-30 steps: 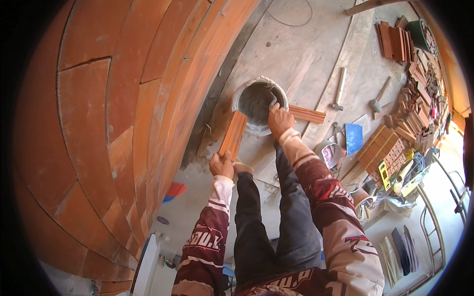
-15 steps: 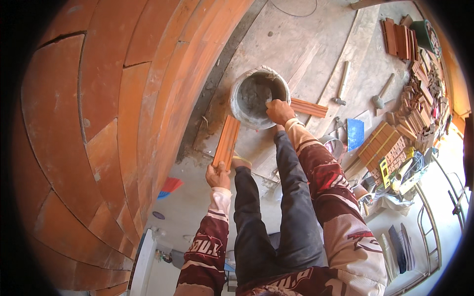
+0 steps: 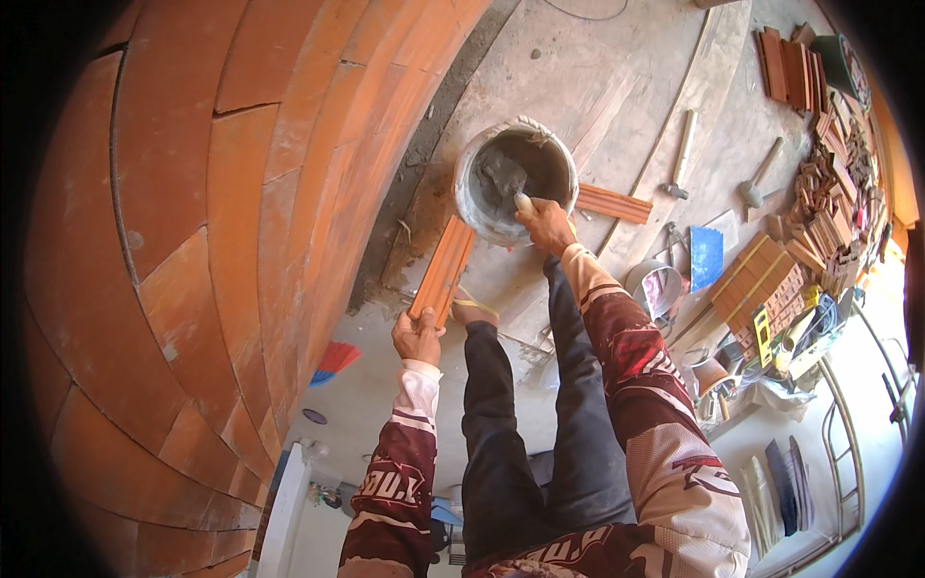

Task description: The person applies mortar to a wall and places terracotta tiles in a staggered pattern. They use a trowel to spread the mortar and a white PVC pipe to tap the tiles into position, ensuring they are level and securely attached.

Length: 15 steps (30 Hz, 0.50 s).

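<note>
My left hand is closed on the near end of a narrow, ribbed orange clay tile, whose far end points toward the bucket. A trowel is in my right hand: its pale handle shows at the fist, and its mortar-coated blade is inside the bucket. Grey mortar smears the round bucket, which has a rope around its rim. A second ribbed orange tile lies just right of the bucket.
A wall of large orange tiles rises close on my left. On the floor at right are a hammer, a mallet, a blue dustpan-like piece, a small bucket and tile stacks. My sandalled foot stands below the bucket.
The trowel's blade and handle have come into sight in the bucket as my right hand turned. My left hand and its tile have shifted slightly away from the bucket, and the view has moved a little.
</note>
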{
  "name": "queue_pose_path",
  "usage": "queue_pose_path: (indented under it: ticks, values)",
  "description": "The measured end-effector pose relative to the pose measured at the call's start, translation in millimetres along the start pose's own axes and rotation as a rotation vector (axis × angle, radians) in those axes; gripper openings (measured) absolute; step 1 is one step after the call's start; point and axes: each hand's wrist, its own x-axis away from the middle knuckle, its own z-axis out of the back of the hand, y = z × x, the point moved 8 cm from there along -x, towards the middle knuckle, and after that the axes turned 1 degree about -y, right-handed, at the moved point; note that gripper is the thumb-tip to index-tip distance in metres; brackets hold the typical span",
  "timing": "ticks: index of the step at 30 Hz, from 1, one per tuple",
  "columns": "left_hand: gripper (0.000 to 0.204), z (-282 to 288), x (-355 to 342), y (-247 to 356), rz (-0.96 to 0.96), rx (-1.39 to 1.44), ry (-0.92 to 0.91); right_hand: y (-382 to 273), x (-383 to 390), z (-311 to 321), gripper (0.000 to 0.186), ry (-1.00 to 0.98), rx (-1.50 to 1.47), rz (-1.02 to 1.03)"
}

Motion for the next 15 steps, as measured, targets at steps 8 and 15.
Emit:
queue_pose_path:
  ticks: [8,15]
  values:
    - [0.025,6,-8,-1,-0.005,-0.037,-0.016,10,9,-8,0.035,-0.038,-0.093,0.019]
    - [0.022,7,-2,2,0.107,0.075,-0.056,24,13,2,0.033,0.02,-0.042,0.174]
